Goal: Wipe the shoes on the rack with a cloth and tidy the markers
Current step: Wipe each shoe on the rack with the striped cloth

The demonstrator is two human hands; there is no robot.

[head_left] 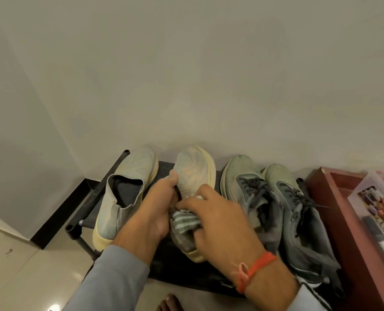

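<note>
On the black shoe rack [96, 194] stand two pale knit slip-on shoes and two grey-green laced sneakers. My left hand [155, 212] grips the second slip-on shoe [195, 169] at its side, thumb on the upper. My right hand [220, 223] presses a striped grey-white cloth [184, 221] against that shoe's opening. The other slip-on [128, 185] stands at the left, untouched. The laced sneakers [253, 187] [298, 209] sit at the right. A marker [381, 234] lies in the red tray [343, 221].
A cream wall rises right behind the rack, with a corner and black skirting [58, 209] at the left. The red wooden tray at the right holds a clear plastic packet [375, 198]. Pale floor tiles [29, 277] lie below, and toes [170, 303] show at the bottom.
</note>
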